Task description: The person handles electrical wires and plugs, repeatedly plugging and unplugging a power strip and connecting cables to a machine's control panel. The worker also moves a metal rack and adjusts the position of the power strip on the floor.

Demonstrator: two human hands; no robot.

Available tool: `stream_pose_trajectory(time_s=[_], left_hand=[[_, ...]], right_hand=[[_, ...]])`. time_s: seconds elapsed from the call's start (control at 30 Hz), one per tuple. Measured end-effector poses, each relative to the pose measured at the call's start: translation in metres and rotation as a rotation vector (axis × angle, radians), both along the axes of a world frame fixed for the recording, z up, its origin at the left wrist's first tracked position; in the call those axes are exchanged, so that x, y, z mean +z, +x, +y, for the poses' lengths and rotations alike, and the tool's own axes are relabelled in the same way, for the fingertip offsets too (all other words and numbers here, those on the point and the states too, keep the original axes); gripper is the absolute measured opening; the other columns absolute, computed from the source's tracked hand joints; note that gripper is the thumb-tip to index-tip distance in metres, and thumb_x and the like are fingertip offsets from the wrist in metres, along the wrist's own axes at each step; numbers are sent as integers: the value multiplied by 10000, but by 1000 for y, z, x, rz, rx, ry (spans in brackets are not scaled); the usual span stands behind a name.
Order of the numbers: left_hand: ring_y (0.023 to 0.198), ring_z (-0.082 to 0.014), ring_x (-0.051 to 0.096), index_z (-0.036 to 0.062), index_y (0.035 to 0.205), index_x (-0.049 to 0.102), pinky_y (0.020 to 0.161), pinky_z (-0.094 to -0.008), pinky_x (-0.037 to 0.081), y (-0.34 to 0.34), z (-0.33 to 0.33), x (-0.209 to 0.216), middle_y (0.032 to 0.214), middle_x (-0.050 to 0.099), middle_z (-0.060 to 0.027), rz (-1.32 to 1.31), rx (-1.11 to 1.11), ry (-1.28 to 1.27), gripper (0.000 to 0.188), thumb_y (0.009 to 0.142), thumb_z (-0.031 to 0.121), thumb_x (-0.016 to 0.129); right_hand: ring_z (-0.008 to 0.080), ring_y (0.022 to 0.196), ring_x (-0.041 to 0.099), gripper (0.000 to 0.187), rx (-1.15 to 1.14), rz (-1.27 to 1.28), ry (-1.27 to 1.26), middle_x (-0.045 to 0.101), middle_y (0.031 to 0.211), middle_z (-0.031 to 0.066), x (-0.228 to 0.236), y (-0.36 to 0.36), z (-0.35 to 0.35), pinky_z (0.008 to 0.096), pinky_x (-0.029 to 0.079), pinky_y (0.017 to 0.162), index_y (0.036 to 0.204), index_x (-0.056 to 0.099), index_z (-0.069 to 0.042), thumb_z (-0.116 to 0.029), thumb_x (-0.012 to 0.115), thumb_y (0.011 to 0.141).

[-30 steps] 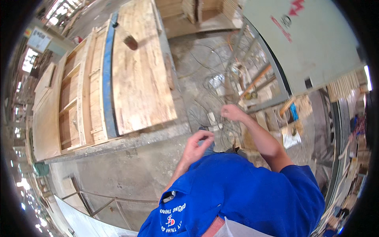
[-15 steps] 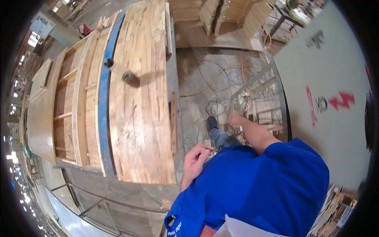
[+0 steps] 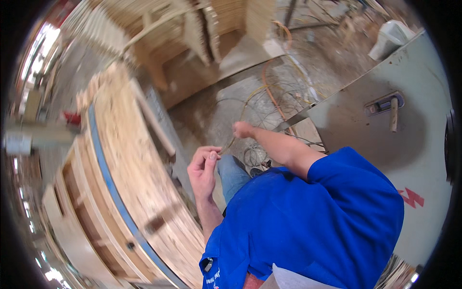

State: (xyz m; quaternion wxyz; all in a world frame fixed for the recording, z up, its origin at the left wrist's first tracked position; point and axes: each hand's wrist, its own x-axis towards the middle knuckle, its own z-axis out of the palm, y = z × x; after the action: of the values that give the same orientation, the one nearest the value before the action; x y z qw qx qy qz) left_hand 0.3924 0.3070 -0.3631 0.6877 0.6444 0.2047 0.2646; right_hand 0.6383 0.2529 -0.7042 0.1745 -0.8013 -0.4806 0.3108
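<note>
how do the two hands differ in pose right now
The left hand is drawn in close to the body with fingers curled, pinching the thin wire between thumb and fingertips; the right hand is reached further out on a straighter arm and closed around the wire. The left hand shows its thumb and nails to the camera; the right hand shows mostly its back. Both are bare and grip the same wire, close together.

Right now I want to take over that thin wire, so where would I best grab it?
Grip the taut stretch of the thin wire between the left hand and right hand, coming from above: that span looks straight and free, while the rest tangles in loops on the floor.
</note>
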Motion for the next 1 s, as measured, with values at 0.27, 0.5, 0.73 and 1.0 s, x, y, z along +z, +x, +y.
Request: stream_pose_trajectory(time_s=[0.27, 0.5, 0.73, 1.0], left_hand=[[974, -137, 631, -5, 1054, 680, 920, -292, 488, 285, 139, 28, 1060, 710, -88, -237, -485, 96, 153, 1007, 98, 577], [1159, -210, 626, -31, 1301, 592, 987, -356, 501, 424, 23, 41, 1232, 661, -128, -266, -1578, 313, 402, 953, 147, 687], [1188, -373, 613, -16, 1374, 532, 991, -405, 506, 430, -76, 14, 1272, 627, -215, -776, -1749, 553, 529, 937, 238, 689], [916, -371, 684, 63, 1091, 641, 784, -458, 567, 359, -59, -5, 1010, 679, -171, -767, -2189, 560, 234, 911, 211, 670]], right_hand=[[394, 967, 692, 256, -281, 105, -23, 730, 1002, 186, 71, 105, -1, 491, 542, 837, 992, 723, -65, -237, 667, 811], [371, 956, 695, 276, -865, -21, 346, 729, 997, 194, 93, 112, -34, 489, 537, 847, 1001, 720, -45, -247, 668, 820], [357, 996, 678, 307, -1404, 134, 255, 720, 1035, 184, 132, 61, -41, 462, 528, 873, 1039, 706, -55, -295, 681, 848], [233, 1034, 645, 442, -2130, 187, 805, 679, 1105, 87, 130, -125, -68, 392, 532, 866, 1263, 617, -29, -264, 708, 900]])
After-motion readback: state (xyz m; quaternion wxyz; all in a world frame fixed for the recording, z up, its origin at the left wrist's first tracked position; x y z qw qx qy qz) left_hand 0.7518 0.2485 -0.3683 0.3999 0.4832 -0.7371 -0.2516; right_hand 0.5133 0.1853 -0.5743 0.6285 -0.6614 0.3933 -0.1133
